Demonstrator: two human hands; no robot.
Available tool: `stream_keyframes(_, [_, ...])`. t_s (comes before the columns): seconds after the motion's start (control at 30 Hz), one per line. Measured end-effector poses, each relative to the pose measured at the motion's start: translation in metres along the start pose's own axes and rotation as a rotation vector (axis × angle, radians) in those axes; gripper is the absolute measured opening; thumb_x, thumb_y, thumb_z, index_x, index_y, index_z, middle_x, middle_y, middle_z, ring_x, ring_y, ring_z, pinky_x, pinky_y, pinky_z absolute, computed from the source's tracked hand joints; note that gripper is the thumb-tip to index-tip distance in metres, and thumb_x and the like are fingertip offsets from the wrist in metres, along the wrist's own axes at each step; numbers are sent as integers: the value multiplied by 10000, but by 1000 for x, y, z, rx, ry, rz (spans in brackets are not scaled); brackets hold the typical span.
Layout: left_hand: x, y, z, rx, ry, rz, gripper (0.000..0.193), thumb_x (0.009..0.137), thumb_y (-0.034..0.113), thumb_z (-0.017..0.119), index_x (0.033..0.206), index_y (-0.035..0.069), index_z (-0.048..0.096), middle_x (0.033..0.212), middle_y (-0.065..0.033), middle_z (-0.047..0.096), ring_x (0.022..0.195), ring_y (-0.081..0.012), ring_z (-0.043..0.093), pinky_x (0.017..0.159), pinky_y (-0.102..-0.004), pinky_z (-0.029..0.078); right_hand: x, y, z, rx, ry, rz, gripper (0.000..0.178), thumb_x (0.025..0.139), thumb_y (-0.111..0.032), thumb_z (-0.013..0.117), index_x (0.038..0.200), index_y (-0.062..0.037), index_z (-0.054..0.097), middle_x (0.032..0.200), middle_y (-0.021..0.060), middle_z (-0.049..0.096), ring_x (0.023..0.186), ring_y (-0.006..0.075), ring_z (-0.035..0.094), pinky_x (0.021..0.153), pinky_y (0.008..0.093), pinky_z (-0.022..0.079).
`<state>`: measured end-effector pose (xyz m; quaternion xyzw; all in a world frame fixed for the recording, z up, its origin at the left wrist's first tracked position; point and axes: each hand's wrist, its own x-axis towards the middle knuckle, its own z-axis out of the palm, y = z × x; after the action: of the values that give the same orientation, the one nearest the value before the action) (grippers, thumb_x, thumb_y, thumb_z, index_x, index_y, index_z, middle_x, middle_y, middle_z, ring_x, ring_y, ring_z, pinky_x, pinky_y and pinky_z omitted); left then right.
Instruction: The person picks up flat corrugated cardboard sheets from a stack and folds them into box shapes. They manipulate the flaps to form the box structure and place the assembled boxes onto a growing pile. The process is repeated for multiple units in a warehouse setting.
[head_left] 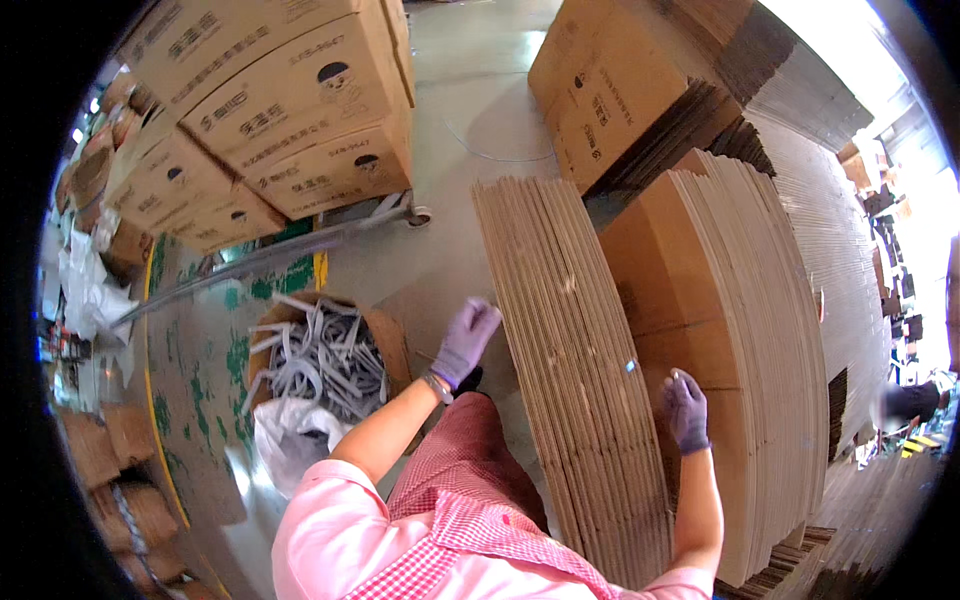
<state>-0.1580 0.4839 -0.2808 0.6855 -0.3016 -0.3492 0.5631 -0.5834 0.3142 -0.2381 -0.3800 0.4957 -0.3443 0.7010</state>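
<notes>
A long stack of flattened cardboard cartons (pixel 570 330) stands in front of me, its folded edges facing up. My left hand (pixel 466 345), in a purple-grey glove, is beside the stack's left edge, fingers curled together with the tips close to the cardboard. On the other side my right hand (pixel 685 410), gloved the same way, hangs between this stack and a taller carton stack (pixel 770 360); its fingers are bent inward. What either hand pinches, if anything, is too small to make out. A tiny pale blue spot (pixel 630 366) shows on the cardboard edges.
Left of me a round bin (pixel 395 345) holds many grey-white curved strips (pixel 325 360), with a clear plastic bag (pixel 290 435) against it. Printed cartons (pixel 290 110) are piled on a wheeled metal cart (pixel 270 255) at far left. More flattened cartons (pixel 610 95) stand far right.
</notes>
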Motion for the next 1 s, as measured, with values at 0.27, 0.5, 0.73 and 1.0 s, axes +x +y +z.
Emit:
stream_keyframes(0.27, [222,43,-46,-44,-145,213,584,908,487,647,1259,22,603,1197,-106,641,1152,-245,577,1053,-394,415,198,-30,211,-216,-188,-129,249,1051,-250,470,1129,-26,545,1078,133,684,966,201,666,884,350,540])
stream_keyframes(0.5, [272,16,-39,-352,-207,359,616,918,613,552,967,9,666,1038,-146,676,986,-239,631,914,-404,477,315,-14,303,-785,-660,-1131,233,1057,-86,326,1117,13,528,1145,174,631,1077,250,606,1004,379,451])
stream_keyframes(0.73, [292,43,-17,-299,-315,322,571,1010,453,404,683,38,622,687,-101,642,636,-282,627,660,-394,489,307,-53,308,-95,-668,-18,247,1047,-174,373,936,-6,516,852,184,690,820,275,676,840,390,525])
stream_keyframes(1.0, [358,74,-3,-210,-486,220,330,888,196,520,572,102,500,591,-46,550,529,-251,531,561,-375,381,355,-88,326,-153,-600,62,311,1022,-225,429,837,-5,545,682,100,592,539,194,638,512,295,493])
